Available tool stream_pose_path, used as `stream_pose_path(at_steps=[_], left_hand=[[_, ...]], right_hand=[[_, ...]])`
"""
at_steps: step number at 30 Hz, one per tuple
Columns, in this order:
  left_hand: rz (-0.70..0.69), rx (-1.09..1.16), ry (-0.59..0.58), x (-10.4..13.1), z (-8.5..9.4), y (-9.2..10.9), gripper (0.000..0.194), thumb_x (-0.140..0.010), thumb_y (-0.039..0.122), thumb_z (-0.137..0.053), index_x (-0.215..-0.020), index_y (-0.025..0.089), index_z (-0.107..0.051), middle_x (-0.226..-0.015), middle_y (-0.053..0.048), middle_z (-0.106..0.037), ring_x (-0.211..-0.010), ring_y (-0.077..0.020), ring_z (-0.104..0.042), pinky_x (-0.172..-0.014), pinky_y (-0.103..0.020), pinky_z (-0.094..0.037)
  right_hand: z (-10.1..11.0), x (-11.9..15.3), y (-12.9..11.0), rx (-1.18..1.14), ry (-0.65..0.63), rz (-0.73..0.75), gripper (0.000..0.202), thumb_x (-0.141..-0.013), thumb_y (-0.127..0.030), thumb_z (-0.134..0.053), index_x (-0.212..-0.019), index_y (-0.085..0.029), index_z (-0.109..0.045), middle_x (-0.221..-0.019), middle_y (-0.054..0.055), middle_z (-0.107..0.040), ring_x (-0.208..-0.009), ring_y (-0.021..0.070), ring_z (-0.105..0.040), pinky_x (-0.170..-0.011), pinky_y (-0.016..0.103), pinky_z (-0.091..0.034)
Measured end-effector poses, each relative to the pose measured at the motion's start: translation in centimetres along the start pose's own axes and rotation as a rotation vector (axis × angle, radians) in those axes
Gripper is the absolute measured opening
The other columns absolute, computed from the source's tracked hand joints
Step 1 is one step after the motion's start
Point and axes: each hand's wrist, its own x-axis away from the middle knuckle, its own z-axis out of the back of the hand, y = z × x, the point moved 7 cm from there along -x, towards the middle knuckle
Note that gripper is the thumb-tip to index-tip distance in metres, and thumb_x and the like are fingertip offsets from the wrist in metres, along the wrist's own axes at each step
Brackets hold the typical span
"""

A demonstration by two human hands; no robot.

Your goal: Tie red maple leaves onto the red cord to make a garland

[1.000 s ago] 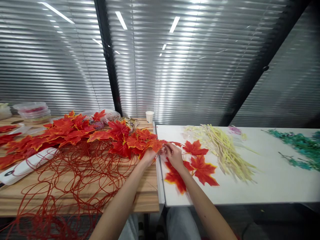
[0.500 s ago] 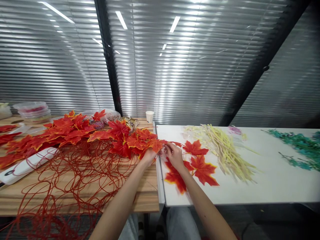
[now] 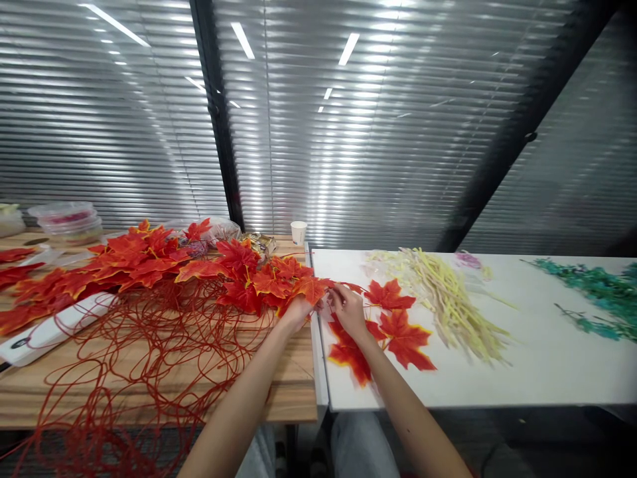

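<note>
My left hand (image 3: 300,312) and my right hand (image 3: 347,309) come together over the seam between the two tables. Both are closed at the red cord of an artificial maple leaf garland (image 3: 286,279); the exact spot they pinch is too small to make out. An orange-red leaf (image 3: 310,289) rests against my left fingers. Right of and beneath my right hand, several red leaves with yellow edges, one a large maple leaf (image 3: 404,337), lie on the white table. Loose tangled red cord (image 3: 164,358) spreads left of my left forearm and hangs over the wooden table's front edge.
A white power strip (image 3: 60,328) lies among the cord on the wooden table (image 3: 293,392). Clear tubs (image 3: 67,222) and a paper cup (image 3: 298,232) stand at the back. On the white table (image 3: 537,378) are pale yellow strands (image 3: 455,305) and teal foliage (image 3: 597,292).
Both hands stay at the same spot, with barely any finger movement. The leaves and cord lie as before.
</note>
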Motion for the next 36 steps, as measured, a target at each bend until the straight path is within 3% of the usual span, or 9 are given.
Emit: stream_pose_path(at_steps=[5,9,17,25,28,36], left_hand=[[0.012,0.028,-0.032,-0.5,0.0,-0.8,0.017,-0.067,0.031,-0.057,-0.067,0.015,-0.052,-0.056,0.001,-0.051,-0.051,-0.0092,-0.046,-0.049,-0.022,-0.036],[0.03,0.011,-0.048,-0.8,0.1,-1.3,0.02,-0.071,0.035,-0.053,-0.072,0.015,-0.051,-0.051,0.003,-0.045,-0.042,-0.0069,-0.04,-0.04,-0.02,-0.029],[0.029,-0.058,-0.117,0.1,-0.5,-0.1,0.017,-0.074,0.029,-0.044,-0.072,0.015,-0.052,-0.038,0.008,-0.032,-0.033,-0.0047,-0.025,-0.035,-0.019,-0.018],[0.047,-0.036,-0.136,0.1,-0.5,0.2,0.01,-0.073,0.025,-0.046,-0.069,0.016,-0.048,-0.044,0.008,-0.039,-0.032,-0.0029,-0.025,-0.034,-0.019,-0.016],[0.038,-0.011,-0.149,0.2,-0.7,0.5,0.015,-0.073,0.031,-0.052,-0.074,0.017,-0.047,-0.053,0.006,-0.046,-0.032,-0.0019,-0.027,-0.033,-0.019,-0.016],[0.065,-0.017,-0.209,0.2,-1.1,0.5,0.025,-0.07,0.037,-0.058,-0.08,0.015,-0.052,-0.05,0.007,-0.044,-0.031,-0.0015,-0.027,-0.032,-0.019,-0.012]], right_hand=[[0.1,-0.1,0.4,-0.031,0.012,-0.035,0.022,-0.083,-0.026,-0.042,-0.087,-0.019,-0.062,-0.076,0.005,-0.065,-0.064,0.0172,-0.058,-0.062,0.028,-0.043],[0.3,-0.1,0.6,-0.051,0.024,-0.07,0.022,-0.083,-0.026,-0.042,-0.089,-0.019,-0.062,-0.078,0.005,-0.066,-0.07,0.0181,-0.059,-0.064,0.029,-0.044],[0.7,-0.3,0.0,-0.055,0.035,-0.093,0.021,-0.083,-0.026,-0.042,-0.086,-0.019,-0.062,-0.072,0.003,-0.065,-0.062,0.0163,-0.058,-0.06,0.027,-0.043],[1.4,-0.3,0.4,-0.106,0.098,-0.16,0.022,-0.083,-0.029,-0.042,-0.087,-0.018,-0.061,-0.066,0.002,-0.063,-0.058,0.0155,-0.057,-0.058,0.027,-0.043],[1.6,-0.3,0.9,-0.1,0.128,-0.195,0.023,-0.082,-0.031,-0.043,-0.085,-0.017,-0.061,-0.067,0.003,-0.063,-0.057,0.0155,-0.056,-0.058,0.027,-0.043],[2.7,-0.1,1.4,-0.137,0.238,-0.283,0.025,-0.081,-0.035,-0.044,-0.083,-0.016,-0.061,-0.07,0.004,-0.063,-0.058,0.0153,-0.054,-0.059,0.027,-0.042]])
